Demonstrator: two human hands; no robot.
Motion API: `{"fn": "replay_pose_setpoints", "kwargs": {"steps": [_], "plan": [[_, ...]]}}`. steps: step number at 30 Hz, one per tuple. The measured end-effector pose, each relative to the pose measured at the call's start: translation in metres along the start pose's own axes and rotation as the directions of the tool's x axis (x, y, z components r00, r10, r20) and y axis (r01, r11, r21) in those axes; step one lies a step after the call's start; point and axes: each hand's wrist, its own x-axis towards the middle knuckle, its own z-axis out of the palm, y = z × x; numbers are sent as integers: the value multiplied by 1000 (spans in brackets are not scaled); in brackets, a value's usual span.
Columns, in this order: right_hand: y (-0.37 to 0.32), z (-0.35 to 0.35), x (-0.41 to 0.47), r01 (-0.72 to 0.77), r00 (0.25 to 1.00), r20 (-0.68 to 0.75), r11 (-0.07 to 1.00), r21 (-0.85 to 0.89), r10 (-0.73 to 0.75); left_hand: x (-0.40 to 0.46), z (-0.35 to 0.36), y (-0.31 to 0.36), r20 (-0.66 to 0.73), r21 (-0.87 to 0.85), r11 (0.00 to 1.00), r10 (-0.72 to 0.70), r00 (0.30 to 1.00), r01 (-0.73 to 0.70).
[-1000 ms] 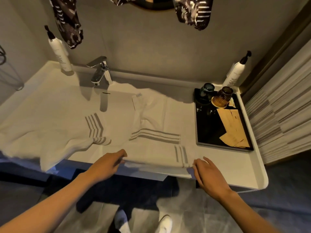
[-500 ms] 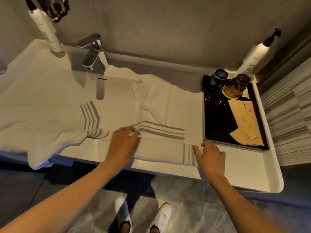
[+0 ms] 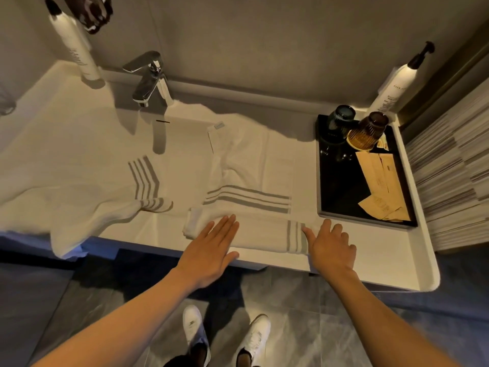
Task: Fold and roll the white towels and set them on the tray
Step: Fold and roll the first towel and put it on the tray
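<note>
Here the striped white towel (image 3: pixel 248 207) lies spread on the counter (image 3: pixel 383 260) directly in front of me, with its near edge turned up into a thick folded band along the counter's front lip. My left hand (image 3: pixel 211 250) lies flat on the left part of that band, fingers straight and together, gripping nothing. My right hand (image 3: pixel 330 247) rests open at the band's right end, beside the short grey stripes, fingers spread and pressing rather than pinching.

I judge the fold is only begun, and it could go wrong easily. The band's left end already bunches into a loose lump, so a roll started from here may come out lopsided. The far part of the cloth is rumpled near its sewn label, and those creases would be trapped inside. The band also sits close to the edge, so a careless push could tip it off toward the floor.

The cloth looks soft and thick, with a terry nap and flat grey woven bars. A second towel (image 3: pixel 87 197) sprawls to my left over the basin, one corner hanging off the front. The tray (image 3: pixel 321 181) is black, glossy and rectangular, just beside the towel's right edge. It holds two ribbed tumblers (image 3: pixel 366 131) and tan paper packets (image 3: pixel 378 178), leaving little bare room. A chrome tap (image 3: pixel 149 78) stands behind.
</note>
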Motion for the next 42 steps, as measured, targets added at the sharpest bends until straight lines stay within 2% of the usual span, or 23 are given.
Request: {"fn": "replay_pose_setpoints", "kwargs": {"steps": [3, 6, 10, 12, 16, 19, 21, 24, 27, 29, 31, 33, 35, 36, 39, 40, 42], "plan": [[-11, -8, -4, -105, 993, 79, 967, 232, 89, -2, -8, 8, 14, -44, 996, -76, 997, 77], [-20, -20, -4, -198, 977, 154, 912, 360, 151, 7, -19, 20, 38, -83, 988, -130, 991, 133], [-20, -25, 6, -354, 928, 306, 767, 535, 214, 12, -27, 15, 42, -86, 989, -117, 992, 121], [-20, -28, 13, -429, 896, 372, 692, 581, 243, 11, -23, 10, 65, -82, 992, -90, 994, 96], [-22, -38, 26, -453, 869, 455, 681, 576, 194, 10, -23, 6, 81, -123, 989, -72, 994, 82], [-21, -47, 34, -444, 888, 400, 648, 619, 226, -2, -28, -9, -88, -78, 994, -88, 992, 81], [-18, -53, 38, -427, 902, 338, 665, 612, 269, -15, -24, -21, -168, -22, 993, -120, 978, 118], [-9, -60, 38, -412, 911, 270, 698, 586, 312, -23, -16, -19, -187, -52, 996, -82, 979, 74], [10, -64, 28, -382, 922, 163, 757, 530, 352, -12, -8, 3, -160, -160, 985, 41, 986, -67], [14, -69, 19, -388, 920, 157, 775, 499, 359, -7, -3, 12, -148, -240, 968, 40, 988, -75], [0, -77, 11, -384, 923, 202, 762, 521, 328, -4, -3, 11, -147, -314, 948, 6, 989, -53], [-23, -86, 4, -302, 952, 218, 754, 582, 214, -4, -8, 8, -95, -436, 899, -9, 995, -34], [-54, -95, -11, -213, 968, 237, 751, 625, 77, -1, -17, 7, 10, -620, 783, -43, 999, 40], [-70, -96, -19, -168, 968, 249, 759, 628, 9, 1, -21, 7, 44, -741, 665, -91, 995, 94], [-116, -88, -41, -55, 962, 250, 812, 581, -114, 14, -31, 12, 145, -962, 162, -378, 915, 219], [-131, -81, -47, -25, 959, 243, 814, 580, -144, 17, -33, 14, 199, -976, -8, -446, 872, 219], [-155, -66, -58, 30, 957, 218, 816, 577, -190, 22, -39, 17, 297, -943, -287, -491, 819, 169]]}}
